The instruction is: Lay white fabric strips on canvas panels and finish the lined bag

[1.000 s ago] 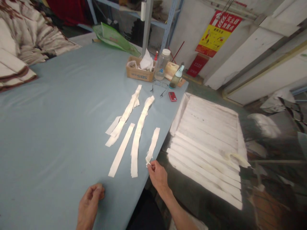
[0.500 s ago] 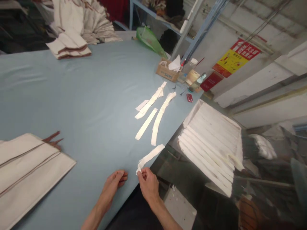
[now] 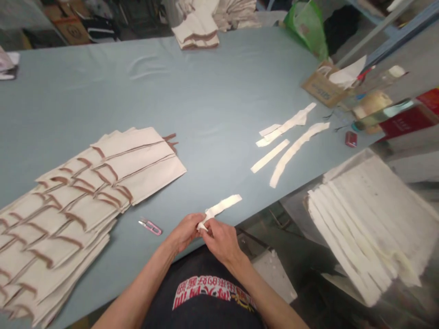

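Note:
Near the table's front edge, both hands meet on the end of a white fabric strip (image 3: 224, 204). My left hand (image 3: 188, 232) has its fingers closed round that end, and my right hand (image 3: 221, 237) pinches it from the other side. The rest of the strip lies away from me on the blue-grey table (image 3: 212, 100). Left of my hands lies a pair of pink thread snips (image 3: 151, 225). Farther off are more pale strips, among them a long curved strip (image 3: 295, 151) and a short straight strip (image 3: 270, 156). The fingertips partly hide the held end.
Overlapping cream fabric pieces with brown edging (image 3: 82, 196) cover the table's left side. A folded stack (image 3: 197, 29) sits at the far edge. A cardboard box (image 3: 324, 87), bottles and a small red box (image 3: 350, 139) stand at right. Below the edge is a bin of white strips (image 3: 363, 228).
My left hand has come over to the strip and closed on its end beside my right hand. The view has swung left, bringing the overlapping fabric pieces and thread snips into sight.

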The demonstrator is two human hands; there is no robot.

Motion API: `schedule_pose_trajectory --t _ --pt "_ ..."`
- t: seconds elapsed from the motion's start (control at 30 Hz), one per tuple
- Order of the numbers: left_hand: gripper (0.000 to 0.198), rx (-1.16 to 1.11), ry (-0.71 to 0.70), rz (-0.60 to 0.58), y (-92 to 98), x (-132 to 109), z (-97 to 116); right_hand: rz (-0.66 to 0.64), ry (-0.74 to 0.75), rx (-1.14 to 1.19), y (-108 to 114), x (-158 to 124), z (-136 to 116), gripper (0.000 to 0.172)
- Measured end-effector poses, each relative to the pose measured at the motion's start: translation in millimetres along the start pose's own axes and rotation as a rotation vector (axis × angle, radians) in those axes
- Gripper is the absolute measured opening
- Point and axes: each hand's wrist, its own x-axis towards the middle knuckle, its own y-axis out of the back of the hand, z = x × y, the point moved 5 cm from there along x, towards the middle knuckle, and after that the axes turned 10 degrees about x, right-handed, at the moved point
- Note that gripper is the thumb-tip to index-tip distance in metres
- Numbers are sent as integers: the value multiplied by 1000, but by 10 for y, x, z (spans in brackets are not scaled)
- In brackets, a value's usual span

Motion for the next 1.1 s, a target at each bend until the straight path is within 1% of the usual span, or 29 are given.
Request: schedule_pose_trajectory --t 0.1,0.2,0.3,0.4,0.47,0.53,0.63,0.7,0.73,0.83,0.93,1.0,1.1 --pt "26 -72 16 41 -86 -11 -56 -20 52 15 137 -76 -10 8" --pt "26 -155 43 75 -239 -71 -27 16 93 50 363 -159 81 9" --pt "22 -227 66 112 -426 -227 96 128 122 94 623 -237 235 14" --pt "24 -277 64 163 -630 -439 284 260 166 133 850 -294 333 17" --pt "25 -307 51 200 -771 -575 407 325 225 154 985 -322 311 16" --pt "26 -340 27 242 -901 -688 505 373 312 169 1120 -346 222 15" --pt "27 -387 -27 303 -1063 -815 598 431 565 93 1292 -394 -2 19" --pt "28 -413 -71 332 -1148 -881 633 459 728 -8 1347 -415 -120 29" --pt "29 -425 -93 342 -1185 -910 646 468 775 -52 1358 -409 -151 33" --pt "29 -446 -168 360 -1272 -986 682 472 817 -110 1354 -342 -173 43" --pt "23 -440 -255 352 -1339 -1035 721 452 901 -106 1329 -284 -215 52" --pt "18 -423 -298 330 -1380 -1051 736 420 975 -91 1319 -249 -264 54" --pt "16 -395 -358 315 -1425 -1078 742 354 1059 -84 1326 -178 -339 47"
